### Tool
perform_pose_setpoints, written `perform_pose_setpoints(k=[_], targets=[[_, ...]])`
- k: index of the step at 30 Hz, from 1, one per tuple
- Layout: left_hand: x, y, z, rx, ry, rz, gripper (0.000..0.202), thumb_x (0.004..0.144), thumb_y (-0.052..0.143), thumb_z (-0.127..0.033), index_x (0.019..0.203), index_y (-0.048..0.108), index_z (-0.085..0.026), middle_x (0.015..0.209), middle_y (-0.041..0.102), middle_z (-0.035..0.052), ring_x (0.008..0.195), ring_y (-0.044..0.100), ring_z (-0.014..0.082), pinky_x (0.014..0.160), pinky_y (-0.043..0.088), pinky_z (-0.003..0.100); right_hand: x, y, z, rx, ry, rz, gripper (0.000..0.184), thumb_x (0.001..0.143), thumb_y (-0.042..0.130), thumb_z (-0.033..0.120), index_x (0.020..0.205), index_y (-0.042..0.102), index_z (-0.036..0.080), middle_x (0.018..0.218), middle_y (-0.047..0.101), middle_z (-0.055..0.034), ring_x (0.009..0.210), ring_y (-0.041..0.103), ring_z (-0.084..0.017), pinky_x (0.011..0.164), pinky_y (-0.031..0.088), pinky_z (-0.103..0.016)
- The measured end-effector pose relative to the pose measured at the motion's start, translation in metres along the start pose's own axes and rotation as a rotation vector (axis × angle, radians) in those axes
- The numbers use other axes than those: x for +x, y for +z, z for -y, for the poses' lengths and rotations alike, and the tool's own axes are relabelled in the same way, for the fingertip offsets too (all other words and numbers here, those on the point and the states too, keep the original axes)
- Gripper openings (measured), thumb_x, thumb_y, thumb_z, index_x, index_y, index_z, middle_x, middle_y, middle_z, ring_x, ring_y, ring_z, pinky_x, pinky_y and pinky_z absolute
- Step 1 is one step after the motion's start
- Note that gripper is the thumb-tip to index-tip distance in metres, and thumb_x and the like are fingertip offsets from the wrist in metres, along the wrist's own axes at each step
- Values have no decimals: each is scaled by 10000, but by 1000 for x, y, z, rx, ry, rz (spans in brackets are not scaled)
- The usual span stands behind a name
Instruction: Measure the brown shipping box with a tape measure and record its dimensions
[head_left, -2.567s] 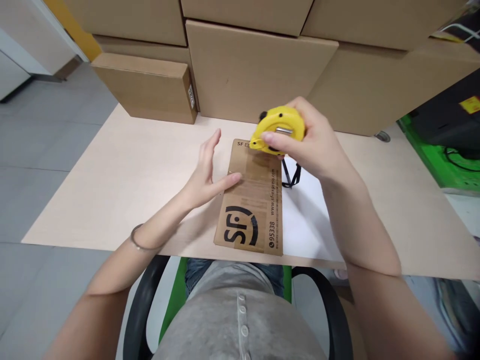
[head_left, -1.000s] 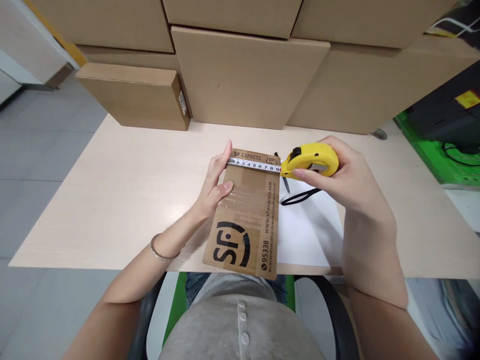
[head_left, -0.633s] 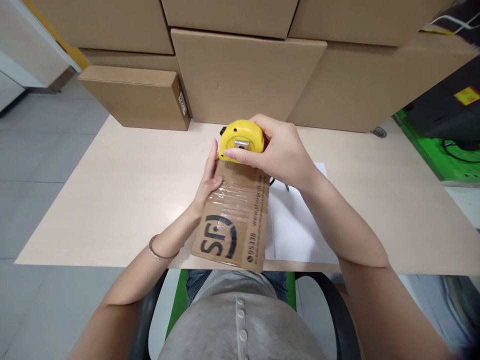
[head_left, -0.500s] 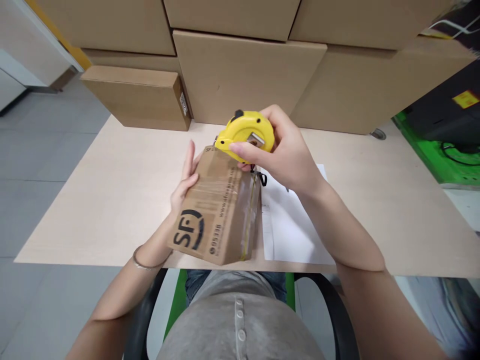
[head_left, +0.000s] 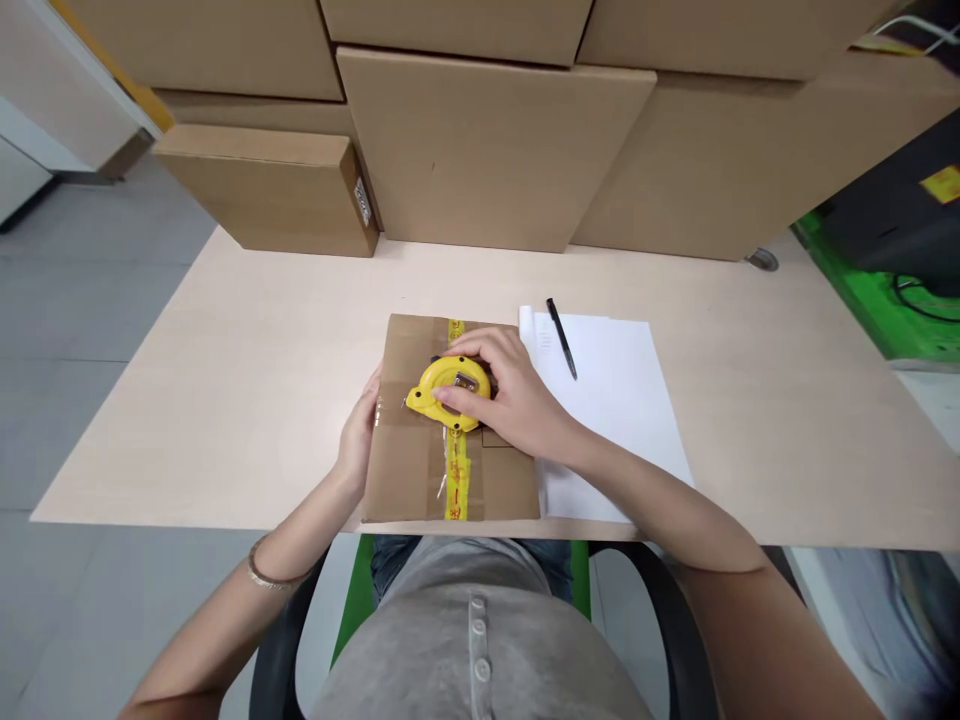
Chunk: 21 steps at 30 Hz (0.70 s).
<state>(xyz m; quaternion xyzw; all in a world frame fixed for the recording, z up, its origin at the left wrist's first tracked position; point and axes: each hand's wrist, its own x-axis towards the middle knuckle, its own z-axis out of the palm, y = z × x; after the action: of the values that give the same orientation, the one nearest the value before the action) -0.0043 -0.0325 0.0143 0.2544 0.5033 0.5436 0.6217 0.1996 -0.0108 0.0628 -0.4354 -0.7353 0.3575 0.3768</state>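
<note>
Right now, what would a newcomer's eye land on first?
The bright yellow tape measure, gripped in the right hand above the flat brown package. Then the black pen on white paper, to the package's right. Behind, large cardboard boxes stand along the table's far side.

Forearms [head_left: 304, 530] inward, right grip [head_left: 517, 395] curled

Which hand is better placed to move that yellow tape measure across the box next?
Probably the right hand: it holds the tape measure over the box, while the left hand is at the box's left side.
</note>
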Motion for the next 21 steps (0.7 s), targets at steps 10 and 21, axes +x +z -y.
perform_pose_setpoints(k=[10,21], targets=[[-2,-8,4,-64,-377,-116,577,1050,563,-564,1452,670,-164,1162,848,89,1073,815,278,1033,624,369,11,-64,-56,-488,276,-270,503,1075,384,648,1102,594,191,1135,699,-205,1118,690,-363,959,532,-509],[-7,7,2,-80,-312,-133,497,1078,533,-457,1482,639,-187,1190,841,59,1098,804,267,1028,632,364,-9,-121,-130,-270,618,113,416,986,624,511,680,568,234,584,530,-12,599,511,-190,636,393,-331]])
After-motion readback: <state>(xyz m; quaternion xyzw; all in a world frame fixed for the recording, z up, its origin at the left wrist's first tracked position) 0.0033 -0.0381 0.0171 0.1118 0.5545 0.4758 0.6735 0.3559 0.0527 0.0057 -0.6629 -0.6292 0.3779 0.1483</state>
